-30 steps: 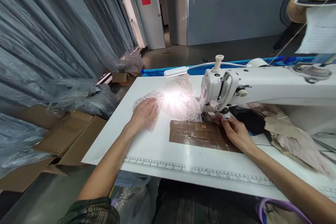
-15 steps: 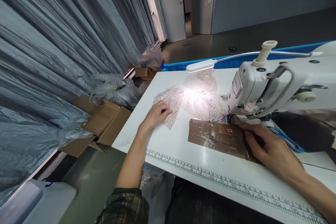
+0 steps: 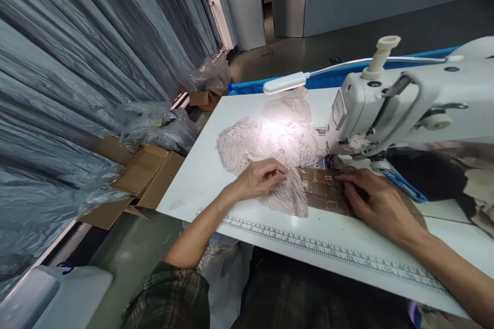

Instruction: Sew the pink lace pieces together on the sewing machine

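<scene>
Pale pink lace fabric (image 3: 241, 141) lies bunched across the white table, washed out under the lamp and running up to the sewing machine (image 3: 389, 108) needle area. My left hand (image 3: 262, 177) is closed in a pinch on its near part, and a flap of lace hangs from it over the brown taped plate (image 3: 320, 190). My right hand (image 3: 378, 203) rests at the plate's right end, just in front of the presser foot. Its index finger points toward the foot, thumb apart below; no held thing shows there.
A white lamp (image 3: 285, 83) on a bent stem hangs over the lace. Blue thread snips (image 3: 405, 185) and dark cloth (image 3: 428, 172) lie under the machine arm. A printed ruler (image 3: 309, 244) runs along the table's front edge. Cardboard boxes (image 3: 142, 169) stand on the floor at left.
My left hand has drawn the near lace rightward and toward me, so it now covers part of the brown plate. My right hand has stayed near the presser foot. The head view has turned left.
</scene>
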`<control>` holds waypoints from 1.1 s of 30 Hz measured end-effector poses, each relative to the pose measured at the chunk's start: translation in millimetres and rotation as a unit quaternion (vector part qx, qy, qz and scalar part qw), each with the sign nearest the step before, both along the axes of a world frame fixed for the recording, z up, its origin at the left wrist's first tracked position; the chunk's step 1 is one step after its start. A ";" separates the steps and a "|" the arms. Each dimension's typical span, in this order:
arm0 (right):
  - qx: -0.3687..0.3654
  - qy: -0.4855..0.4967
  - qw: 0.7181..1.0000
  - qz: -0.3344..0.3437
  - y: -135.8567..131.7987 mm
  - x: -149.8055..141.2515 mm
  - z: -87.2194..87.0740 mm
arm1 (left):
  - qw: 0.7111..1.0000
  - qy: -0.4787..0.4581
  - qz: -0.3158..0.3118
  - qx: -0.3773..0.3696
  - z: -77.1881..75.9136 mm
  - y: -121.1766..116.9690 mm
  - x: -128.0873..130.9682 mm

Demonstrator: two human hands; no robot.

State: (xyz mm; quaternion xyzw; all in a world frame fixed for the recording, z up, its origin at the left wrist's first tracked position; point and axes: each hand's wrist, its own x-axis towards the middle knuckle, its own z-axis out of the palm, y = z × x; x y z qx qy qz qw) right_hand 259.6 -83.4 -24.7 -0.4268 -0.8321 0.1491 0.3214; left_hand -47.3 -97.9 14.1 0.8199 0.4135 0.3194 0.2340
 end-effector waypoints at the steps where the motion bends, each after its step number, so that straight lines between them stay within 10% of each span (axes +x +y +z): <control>1: 0.005 0.001 1.000 0.001 -0.2 -0.5 1.0 | 0.999 -0.016 0.033 0.023 -1.7 1.9 -0.9; 6: 0.022 0.006 1.000 0.016 -1.4 -2.4 3.9 | 0.972 0.018 0.231 0.047 -6.1 10.2 -14.9; 15: 0.016 0.021 0.999 0.046 -3.1 0.3 -6.9 | 0.971 0.061 0.218 0.077 -13.6 10.0 -5.5; 21: -0.111 0.077 0.983 0.121 -20.2 -7.6 15.7 | 0.981 -0.017 0.136 0.136 11.5 -13.4 27.4; 27: -0.233 0.069 0.958 0.151 -52.8 -19.7 39.4 | 0.993 -0.094 0.057 -0.034 46.2 -57.7 93.8; 33: -0.384 0.129 0.887 0.222 -57.0 12.1 53.5 | 0.952 -0.188 0.011 -0.240 67.0 -73.5 95.9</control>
